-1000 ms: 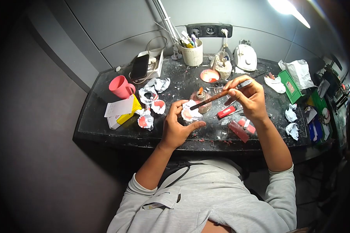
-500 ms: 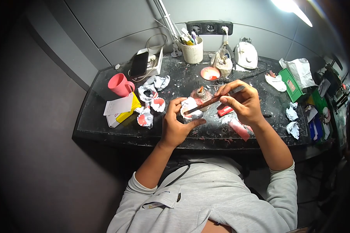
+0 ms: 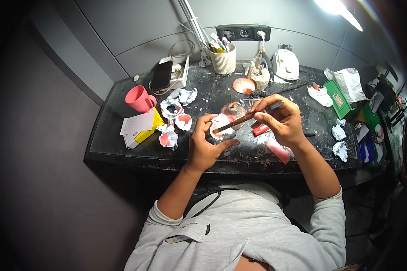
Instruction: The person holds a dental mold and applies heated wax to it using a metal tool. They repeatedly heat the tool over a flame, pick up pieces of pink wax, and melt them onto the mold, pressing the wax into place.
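Pink mug [image 3: 137, 99] beside a yellow-and-white box [image 3: 149, 134] (pale card [image 3: 137, 123] on top), black phone [image 3: 161, 76] farther back.

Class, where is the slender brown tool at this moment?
In the head view, the slender brown tool is near the centre, held in the right hand, its tip at the rough white-and-pink piece in the left hand.

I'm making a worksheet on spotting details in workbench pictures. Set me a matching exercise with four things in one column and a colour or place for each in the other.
1. mug
2. phone
3. thin tool
4. white piece

A. in the right hand's grip
B. black, at the back left
C. in the left hand's grip
D. pink

Pairs: 1-D, 2-B, 3-A, 4-C
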`<state>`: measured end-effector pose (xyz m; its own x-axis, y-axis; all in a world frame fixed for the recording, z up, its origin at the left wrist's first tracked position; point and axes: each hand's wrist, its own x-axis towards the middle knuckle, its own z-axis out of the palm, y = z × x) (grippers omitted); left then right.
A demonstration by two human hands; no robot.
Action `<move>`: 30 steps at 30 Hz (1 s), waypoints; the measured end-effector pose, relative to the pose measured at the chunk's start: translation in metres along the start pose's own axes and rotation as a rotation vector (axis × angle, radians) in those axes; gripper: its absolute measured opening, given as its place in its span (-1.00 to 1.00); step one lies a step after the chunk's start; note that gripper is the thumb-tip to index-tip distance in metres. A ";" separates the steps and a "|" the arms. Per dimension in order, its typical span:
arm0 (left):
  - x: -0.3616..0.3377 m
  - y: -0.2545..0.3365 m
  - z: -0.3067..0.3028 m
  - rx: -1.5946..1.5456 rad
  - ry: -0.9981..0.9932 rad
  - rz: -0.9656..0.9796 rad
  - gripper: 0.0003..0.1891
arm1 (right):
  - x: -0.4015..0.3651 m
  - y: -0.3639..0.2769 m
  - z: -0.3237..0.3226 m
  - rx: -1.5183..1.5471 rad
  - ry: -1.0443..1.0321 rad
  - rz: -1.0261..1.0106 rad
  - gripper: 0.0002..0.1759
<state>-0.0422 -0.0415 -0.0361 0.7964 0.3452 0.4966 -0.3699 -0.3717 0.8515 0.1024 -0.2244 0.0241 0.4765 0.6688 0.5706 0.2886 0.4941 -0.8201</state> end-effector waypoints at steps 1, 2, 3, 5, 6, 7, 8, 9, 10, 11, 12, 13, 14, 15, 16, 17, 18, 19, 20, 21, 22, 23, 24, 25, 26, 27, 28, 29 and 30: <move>-0.001 -0.002 0.000 -0.003 -0.002 -0.016 -0.20 | 0.000 0.001 -0.002 -0.003 -0.002 -0.004 -0.85; -0.001 -0.004 0.000 -0.007 -0.003 -0.028 -0.19 | -0.001 0.004 -0.006 -0.034 -0.013 -0.018 -0.85; 0.000 -0.005 0.000 -0.024 -0.006 -0.027 -0.20 | 0.000 0.005 -0.009 -0.066 -0.023 -0.032 -0.84; 0.000 -0.004 -0.001 -0.001 0.002 0.001 -0.20 | 0.003 -0.008 -0.011 -0.023 0.050 0.000 -0.86; -0.001 -0.004 -0.001 0.008 0.008 -0.004 -0.21 | 0.006 -0.010 -0.015 -0.003 0.109 -0.043 -0.86; -0.001 -0.004 -0.002 0.014 0.013 -0.010 -0.21 | 0.008 -0.011 -0.021 0.014 0.167 -0.086 -0.87; -0.002 -0.002 -0.003 0.036 0.018 -0.009 -0.22 | 0.010 -0.011 -0.029 -0.116 0.252 -0.140 -0.88; -0.001 0.000 -0.003 0.057 0.028 -0.005 -0.21 | 0.011 -0.011 -0.033 -0.162 0.344 -0.172 -0.89; -0.001 -0.002 -0.003 0.062 0.033 0.008 -0.20 | 0.013 -0.012 -0.038 -0.200 0.379 -0.177 -0.89; -0.001 -0.002 -0.003 0.066 0.037 0.019 -0.20 | 0.013 -0.013 -0.042 -0.238 0.415 -0.181 -0.89; -0.001 -0.003 -0.003 0.061 0.041 0.011 -0.20 | 0.013 -0.012 -0.044 -0.248 0.417 -0.184 -0.89; 0.000 -0.002 -0.002 0.056 0.038 0.014 -0.20 | 0.013 -0.011 -0.045 -0.270 0.409 -0.174 -0.89; -0.001 0.000 -0.002 0.061 0.037 0.009 -0.21 | 0.012 -0.009 -0.045 -0.287 0.401 -0.162 -0.88; -0.001 0.000 -0.003 0.070 0.037 0.002 -0.21 | 0.012 -0.008 -0.045 -0.286 0.403 -0.160 -0.88; -0.002 -0.001 -0.003 0.073 0.036 0.000 -0.21 | 0.011 -0.006 -0.044 -0.324 0.388 -0.167 -0.89; -0.002 -0.002 -0.004 0.070 0.040 0.000 -0.21 | 0.012 -0.005 -0.044 -0.362 0.372 -0.174 -0.89; -0.002 -0.003 -0.004 0.066 0.043 -0.002 -0.21 | 0.012 -0.004 -0.044 -0.361 0.369 -0.173 -0.89; -0.001 -0.002 -0.004 0.067 0.042 -0.004 -0.21 | 0.012 -0.005 -0.043 -0.359 0.370 -0.172 -0.89; -0.001 -0.002 -0.004 0.058 0.043 0.002 -0.21 | 0.013 -0.007 -0.042 -0.341 0.389 -0.172 -0.90; -0.001 -0.001 -0.004 0.049 0.044 0.009 -0.21 | 0.013 -0.008 -0.041 -0.324 0.408 -0.172 -0.90; -0.001 -0.002 -0.004 0.047 0.043 0.008 -0.21 | 0.013 -0.008 -0.042 -0.325 0.408 -0.171 -0.90; -0.001 -0.002 -0.004 0.039 0.041 0.005 -0.21 | 0.013 -0.008 -0.043 -0.331 0.406 -0.171 -0.90; -0.001 -0.003 -0.004 0.031 0.040 0.002 -0.21 | 0.013 -0.008 -0.043 -0.336 0.403 -0.170 -0.90; -0.001 -0.003 -0.004 0.031 0.041 0.000 -0.21 | 0.012 -0.008 -0.043 -0.336 0.402 -0.169 -0.90; -0.001 -0.003 -0.004 0.035 0.042 0.002 -0.21 | 0.012 -0.009 -0.042 -0.332 0.406 -0.170 -0.89; -0.001 -0.003 -0.004 0.039 0.044 0.004 -0.21 | 0.012 -0.009 -0.042 -0.327 0.410 -0.170 -0.89; -0.001 -0.003 -0.004 0.040 0.047 0.003 -0.21 | 0.012 -0.008 -0.043 -0.326 0.408 -0.170 -0.89; -0.001 -0.004 -0.004 0.040 0.051 0.004 -0.21 | 0.012 -0.007 -0.044 -0.334 0.403 -0.162 -0.89; -0.001 -0.004 -0.004 0.040 0.055 0.004 -0.21 | 0.012 -0.006 -0.045 -0.341 0.399 -0.154 -0.88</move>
<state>-0.0437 -0.0370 -0.0394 0.7671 0.3903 0.5092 -0.3527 -0.4064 0.8429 0.1431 -0.2447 0.0341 0.6664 0.3076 0.6792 0.6012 0.3170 -0.7335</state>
